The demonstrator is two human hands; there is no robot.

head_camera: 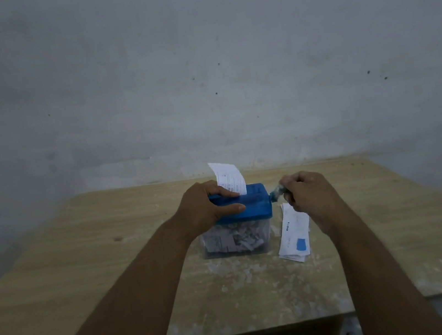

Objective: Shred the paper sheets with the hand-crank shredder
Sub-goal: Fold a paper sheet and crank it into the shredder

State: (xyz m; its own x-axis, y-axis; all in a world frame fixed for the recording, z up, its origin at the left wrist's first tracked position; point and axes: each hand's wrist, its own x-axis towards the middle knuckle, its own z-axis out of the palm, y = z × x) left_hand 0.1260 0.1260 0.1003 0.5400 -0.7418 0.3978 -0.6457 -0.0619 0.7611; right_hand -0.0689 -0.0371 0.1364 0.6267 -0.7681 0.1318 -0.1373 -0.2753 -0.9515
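The blue plastic shredder lid [253,205] is gripped by the left hand [208,204]. The blurry crank handle [276,191] is held in the curled right hand [309,194]. One white paper sheet [228,176] is stood upright in the lid's slot. More folded sheets [294,235] are laid just beside the shredder on the wooden table [84,261].

The shredder [252,208] sits on the table [86,275] between the two hands. The left hand [208,207] grips its top at the left end, and a paper sheet [228,176] stands in the slot just behind that hand's fingers. The crank [276,191] juts from the shredder's right side, inside the right hand [309,192]. Below the right hand, just beside the shredder, a stack of sheets [294,238] lies on the table. Shreds [236,237] lie in the bin beneath the left hand.
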